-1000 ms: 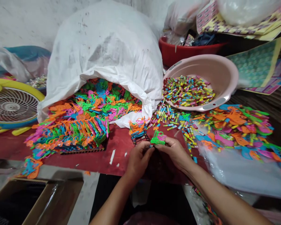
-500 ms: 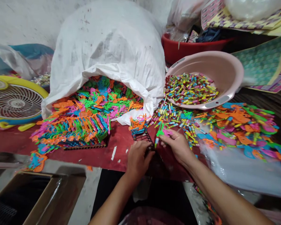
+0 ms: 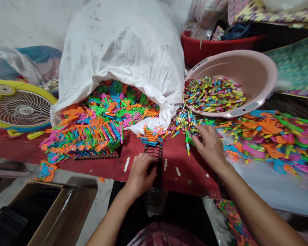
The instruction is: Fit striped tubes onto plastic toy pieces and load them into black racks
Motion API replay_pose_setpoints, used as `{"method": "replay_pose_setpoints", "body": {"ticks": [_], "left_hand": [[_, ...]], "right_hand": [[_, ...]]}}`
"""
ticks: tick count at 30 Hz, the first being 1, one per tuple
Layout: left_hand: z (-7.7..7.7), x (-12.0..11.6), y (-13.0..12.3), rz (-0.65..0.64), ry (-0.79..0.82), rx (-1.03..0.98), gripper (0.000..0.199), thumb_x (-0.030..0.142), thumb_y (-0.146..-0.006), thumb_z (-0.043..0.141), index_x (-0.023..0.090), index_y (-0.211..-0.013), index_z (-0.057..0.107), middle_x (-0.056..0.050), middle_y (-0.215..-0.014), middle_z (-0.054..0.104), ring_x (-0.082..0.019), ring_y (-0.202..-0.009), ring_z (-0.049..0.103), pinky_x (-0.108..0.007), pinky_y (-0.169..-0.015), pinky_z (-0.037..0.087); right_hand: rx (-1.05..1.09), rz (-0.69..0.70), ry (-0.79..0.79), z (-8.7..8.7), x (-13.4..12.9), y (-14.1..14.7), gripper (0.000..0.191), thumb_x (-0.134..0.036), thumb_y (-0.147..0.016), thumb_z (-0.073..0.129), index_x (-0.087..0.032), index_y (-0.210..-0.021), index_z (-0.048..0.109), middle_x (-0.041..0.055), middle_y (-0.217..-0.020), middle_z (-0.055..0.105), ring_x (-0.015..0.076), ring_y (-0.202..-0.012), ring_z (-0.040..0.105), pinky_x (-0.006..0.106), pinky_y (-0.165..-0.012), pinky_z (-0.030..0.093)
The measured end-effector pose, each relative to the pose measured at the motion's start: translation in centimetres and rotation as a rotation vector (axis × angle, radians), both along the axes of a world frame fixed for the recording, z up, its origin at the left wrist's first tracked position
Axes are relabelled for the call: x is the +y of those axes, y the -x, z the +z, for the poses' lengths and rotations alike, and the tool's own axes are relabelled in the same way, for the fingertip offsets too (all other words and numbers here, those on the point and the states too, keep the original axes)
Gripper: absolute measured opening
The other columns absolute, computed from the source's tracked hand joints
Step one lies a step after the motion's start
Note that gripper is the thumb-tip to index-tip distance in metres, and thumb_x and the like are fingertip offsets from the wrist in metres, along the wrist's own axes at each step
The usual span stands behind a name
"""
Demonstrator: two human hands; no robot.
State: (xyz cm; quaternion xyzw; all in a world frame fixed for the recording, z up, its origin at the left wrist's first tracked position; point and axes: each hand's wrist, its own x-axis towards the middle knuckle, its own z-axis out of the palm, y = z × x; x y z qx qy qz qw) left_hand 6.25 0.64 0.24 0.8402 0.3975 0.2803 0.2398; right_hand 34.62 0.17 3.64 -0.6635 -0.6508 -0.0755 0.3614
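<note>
My left hand [image 3: 141,174] is curled over the near part of a black mesh rack [image 3: 157,152], its fingers and thumb bent round the frame. Small orange and blue plastic pieces [image 3: 150,136] stand stacked at the rack's far end. To the right, my right hand [image 3: 212,148] hovers low over the table with thumb and fingers apart. Just left of its thumb is a green plastic piece [image 3: 188,137] with a small coloured tube [image 3: 188,149] at its lower end; I cannot tell whether the thumb touches it. Loose tubes [image 3: 178,128] lie beyond that hand.
A white sack [image 3: 123,44] spills colourful plastic pieces [image 3: 118,106]. A filled rack [image 3: 84,143] stands left, near a yellow fan [image 3: 23,109]. A pink basin [image 3: 259,75] holds tubes. Assembled pieces [image 3: 272,133] are heaped right. An open carton [image 3: 59,212] sits below the table's edge.
My right hand has opened from its pinch on green and pink pieces and moved right; the green one is beside its thumb. My left hand and the rack have shifted left and nearer.
</note>
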Motion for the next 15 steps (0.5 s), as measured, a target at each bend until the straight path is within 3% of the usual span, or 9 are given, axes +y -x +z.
{"method": "replay_pose_setpoints", "body": {"ticks": [4, 7, 11, 15], "left_hand": [[0.7, 0.7, -1.4, 0.024, -0.067, 0.168, 0.037, 0.033, -0.093, 0.055, 0.024, -0.129, 0.055, -0.006, -0.112, 0.068, -0.025, -0.101, 0.059, -0.038, -0.080, 0.040], [1.3, 0.9, -2.4, 0.035, -0.086, 0.345, 0.046, 0.043, -0.094, 0.052, 0.025, -0.137, 0.050, -0.009, -0.113, 0.067, -0.028, -0.102, 0.059, -0.039, -0.079, 0.039], [1.3, 0.9, -2.6, 0.043, -0.118, 0.419, 0.045, 0.046, -0.094, 0.051, 0.024, -0.134, 0.053, -0.010, -0.112, 0.066, -0.029, -0.102, 0.058, -0.040, -0.078, 0.039], [0.7, 0.9, -2.4, 0.043, -0.165, 0.392, 0.043, 0.047, -0.095, 0.049, 0.023, -0.130, 0.054, -0.010, -0.110, 0.065, -0.027, -0.100, 0.058, -0.039, -0.078, 0.039]], "right_hand": [[0.139, 0.293, -0.112, 3.8, 0.3, 3.3, 0.027, -0.025, -0.094, 0.054, -0.025, -0.119, 0.065, 0.0073, -0.105, 0.065, 0.0225, -0.096, 0.061, 0.037, -0.083, 0.049], [0.063, 0.436, -0.127, 5.6, 1.4, 5.5, 0.024, -0.024, -0.093, 0.058, -0.025, -0.114, 0.068, 0.0072, -0.104, 0.064, 0.0229, -0.098, 0.058, 0.039, -0.086, 0.046], [-0.100, 0.511, -0.084, 6.0, 3.1, 7.3, 0.020, -0.026, -0.092, 0.061, -0.023, -0.108, 0.071, 0.0087, -0.108, 0.063, 0.0256, -0.105, 0.054, 0.042, -0.088, 0.041], [-0.115, 0.550, -0.083, 5.5, 3.9, 7.9, 0.014, -0.024, -0.092, 0.060, -0.022, -0.100, 0.071, 0.0081, -0.107, 0.063, 0.0249, -0.106, 0.053, 0.041, -0.089, 0.039]]}}
